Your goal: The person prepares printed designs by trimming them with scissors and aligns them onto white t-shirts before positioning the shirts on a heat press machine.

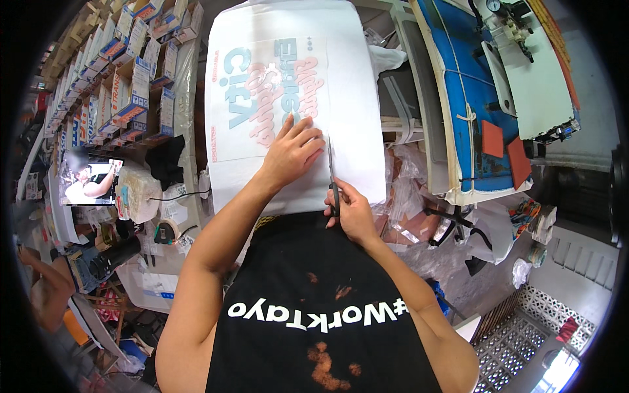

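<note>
Pressing printed sheet (244, 134) flat, L hand (293, 152) is lying w/ fingers slightly apart, R hand (354, 215) is clamping scissors (333, 187), ideally tracking sheet's R edge.

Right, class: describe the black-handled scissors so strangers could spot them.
Find the white, rounded work surface at top centre. At its lower right, the person's bare right hand grips the black-handled scissors. Their slim, dark outline contrasts with the flat, translucent printed sheet alongside.
</note>
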Available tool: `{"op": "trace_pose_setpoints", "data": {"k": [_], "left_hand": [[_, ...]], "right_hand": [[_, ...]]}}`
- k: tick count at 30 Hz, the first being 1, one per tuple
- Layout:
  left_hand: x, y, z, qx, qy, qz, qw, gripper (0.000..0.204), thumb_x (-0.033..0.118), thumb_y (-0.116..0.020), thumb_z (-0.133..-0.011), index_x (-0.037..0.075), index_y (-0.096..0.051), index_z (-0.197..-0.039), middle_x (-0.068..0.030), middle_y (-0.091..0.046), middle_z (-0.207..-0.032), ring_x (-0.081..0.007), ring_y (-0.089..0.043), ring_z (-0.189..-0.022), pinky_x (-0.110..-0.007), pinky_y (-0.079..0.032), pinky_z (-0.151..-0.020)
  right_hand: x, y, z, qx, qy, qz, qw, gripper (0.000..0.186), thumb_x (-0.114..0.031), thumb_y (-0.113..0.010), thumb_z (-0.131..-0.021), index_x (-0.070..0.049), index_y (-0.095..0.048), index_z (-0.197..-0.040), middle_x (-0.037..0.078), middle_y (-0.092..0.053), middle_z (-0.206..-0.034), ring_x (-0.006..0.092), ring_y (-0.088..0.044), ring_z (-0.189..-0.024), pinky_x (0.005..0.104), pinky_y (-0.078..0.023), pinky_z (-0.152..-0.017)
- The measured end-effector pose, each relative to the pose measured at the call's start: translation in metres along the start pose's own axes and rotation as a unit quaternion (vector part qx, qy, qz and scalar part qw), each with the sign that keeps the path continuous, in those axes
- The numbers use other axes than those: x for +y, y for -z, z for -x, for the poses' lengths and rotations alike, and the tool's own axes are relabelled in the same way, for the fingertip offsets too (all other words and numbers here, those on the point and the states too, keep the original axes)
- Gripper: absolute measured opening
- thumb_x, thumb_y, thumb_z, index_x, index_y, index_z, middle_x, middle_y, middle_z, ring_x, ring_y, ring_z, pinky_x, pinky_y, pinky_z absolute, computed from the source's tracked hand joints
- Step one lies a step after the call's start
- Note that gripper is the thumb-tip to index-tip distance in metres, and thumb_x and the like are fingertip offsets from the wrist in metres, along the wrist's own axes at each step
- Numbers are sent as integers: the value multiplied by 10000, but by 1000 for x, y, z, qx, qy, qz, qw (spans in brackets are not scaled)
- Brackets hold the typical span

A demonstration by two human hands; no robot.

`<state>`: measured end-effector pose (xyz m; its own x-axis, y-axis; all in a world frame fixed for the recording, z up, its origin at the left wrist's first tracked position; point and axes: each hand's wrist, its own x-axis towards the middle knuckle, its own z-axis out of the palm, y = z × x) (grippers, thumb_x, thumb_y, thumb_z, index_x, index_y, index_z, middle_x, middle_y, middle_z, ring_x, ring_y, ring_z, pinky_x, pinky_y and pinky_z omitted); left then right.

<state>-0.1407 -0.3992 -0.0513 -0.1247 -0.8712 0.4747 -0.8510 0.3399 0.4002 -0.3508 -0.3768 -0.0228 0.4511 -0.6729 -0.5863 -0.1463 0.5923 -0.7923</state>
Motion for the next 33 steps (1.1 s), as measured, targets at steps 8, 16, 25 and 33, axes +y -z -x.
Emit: {"op": "trace_pose_setpoints", "data": {"k": [8, 16, 25, 33], "left_hand": [[2, -1, 3, 23, -6, -11, 1000, 154, 59, -691, -778, 81, -687, -930, -40, -682, -1015, -274, -594, -1135, -536, -375, -1062], [23, 18, -3, 52, -3, 31, 998, 176, -5, -671, -753, 54, -676, -920, -69, -692, -978, -259, -657, -1030, -481, -470, -989], [37, 32, -5, 92, 6, 55, 994, 195, -31, -657, -719, 17, -664, -907, -103, -687, -949, -267, -690, -913, -407, -568, -841], [44, 30, -4, 109, 22, 59, 992, 199, 54, -666, -672, 44, -644, -869, -67, -680, -930, -250, -683, -918, -352, -567, -767]], "right_hand": [[0, 0, 0, 4, -3, 15, 1000, 441, -155, -594, -951, 16, -477, -1341, 71, -562, -795, 119, -570, -601, 240, -479, -415], [-19, -7, -27, 18, 7, -30, 999, 336, -195, -597, -953, 5, -560, -1221, 54, -551, -771, 114, -558, -590, 230, -457, -398], [-40, -14, -48, 20, 25, -11, 999, 341, -75, -453, -971, 18, -527, -1291, 65, -569, -800, 126, -561, -595, 248, -467, -418], [-44, -17, -57, 51, 23, -14, 998, 256, -95, -453, -981, -7, -589, -1179, 48, -573, -753, 128, -564, -592, 253, -456, -418]]}}
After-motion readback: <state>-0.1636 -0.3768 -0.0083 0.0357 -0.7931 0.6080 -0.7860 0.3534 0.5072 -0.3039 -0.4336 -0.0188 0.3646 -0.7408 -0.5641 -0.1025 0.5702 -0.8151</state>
